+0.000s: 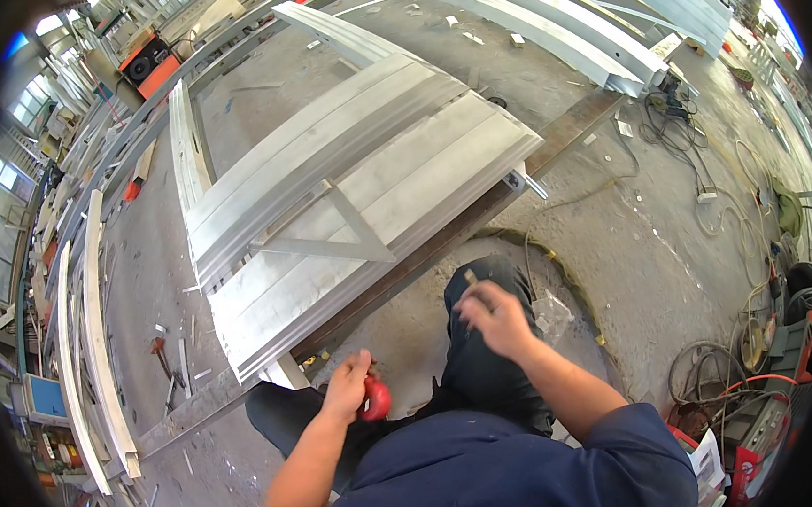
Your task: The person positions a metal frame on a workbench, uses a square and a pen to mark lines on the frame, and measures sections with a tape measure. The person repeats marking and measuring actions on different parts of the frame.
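My left hand [348,387] is closed round a red, rounded tool [375,400] above my left thigh; its exact kind does not show. Over my right knee, my right hand [497,319] pinches a short tan stick [471,276] that points away from me. In front of me lie long silver metal panels [323,137], side by side at a slant. A flat metal triangle [364,230], like a large set square, rests on the nearer panels. Neither hand touches the panels.
A dark steel beam [407,270] runs under the panels, close to my knees. Long metal strips [100,322] lie at left, and bent profiles [540,18] at the far right. Cables [691,153] and a red machine [751,470] are on the right-hand floor.
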`<state>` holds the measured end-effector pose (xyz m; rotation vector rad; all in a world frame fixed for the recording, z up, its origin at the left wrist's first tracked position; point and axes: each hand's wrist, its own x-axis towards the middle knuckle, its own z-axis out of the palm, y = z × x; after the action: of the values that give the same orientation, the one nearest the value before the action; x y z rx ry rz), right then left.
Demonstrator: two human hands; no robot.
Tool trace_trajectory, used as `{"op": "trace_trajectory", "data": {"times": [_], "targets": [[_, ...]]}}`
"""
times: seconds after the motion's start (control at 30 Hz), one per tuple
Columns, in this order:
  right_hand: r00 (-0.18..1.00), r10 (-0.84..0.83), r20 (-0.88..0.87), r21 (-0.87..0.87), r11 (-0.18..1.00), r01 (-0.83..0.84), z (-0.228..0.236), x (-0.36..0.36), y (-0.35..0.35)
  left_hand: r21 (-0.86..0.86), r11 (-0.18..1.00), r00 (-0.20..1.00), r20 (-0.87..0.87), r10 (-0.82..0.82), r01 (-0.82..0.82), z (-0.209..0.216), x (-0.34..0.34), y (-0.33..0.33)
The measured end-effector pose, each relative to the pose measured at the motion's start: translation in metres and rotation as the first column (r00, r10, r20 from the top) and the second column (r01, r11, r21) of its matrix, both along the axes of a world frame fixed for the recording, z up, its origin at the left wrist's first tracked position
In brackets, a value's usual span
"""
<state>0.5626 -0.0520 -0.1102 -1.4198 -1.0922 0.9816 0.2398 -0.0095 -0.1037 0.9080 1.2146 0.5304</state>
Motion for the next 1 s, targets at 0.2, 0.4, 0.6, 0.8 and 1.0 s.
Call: {"op": "trace_trajectory", "data": {"times": [0.2, 0.4, 0.6, 0.8, 1.0], "targets": [[0.957, 0.282, -0.063, -0.195, 0.937, -0.289, 0.028, -0.046, -0.040, -0.200, 0.975, 0.942, 0.295, 0.157, -0.100, 0.010, 0.086, -0.010], [0.998, 0.039, 0.046, -0.112, 0.993, -0.033, 0.019, -0.001, 0.002, 0.349, 0.915, 0.977, -0.140, -0.162, 0.202, 0.025, 0.104, -0.003], [0.924, -0.368, 0.106, -0.205, 0.901, 0.382, 0.014, 0.089, 0.103, 0.402, 0.794, 0.887, -0.278, -0.369, 0.456, 0.085, 0.074, 0.018], [0.897, -0.384, 0.220, -0.043, 0.915, 0.402, -0.046, 0.100, 0.127, 0.695, 0.615, 0.922, -0.355, -0.157, 0.372, 0.149, 0.054, 0.055], [0.895, -0.338, 0.292, -0.010, 0.934, 0.356, -0.011, 0.107, 0.097, 0.841, 0.310, 0.813, -0.523, 0.257, 0.443, 0.158, 0.050, 0.140]]}}
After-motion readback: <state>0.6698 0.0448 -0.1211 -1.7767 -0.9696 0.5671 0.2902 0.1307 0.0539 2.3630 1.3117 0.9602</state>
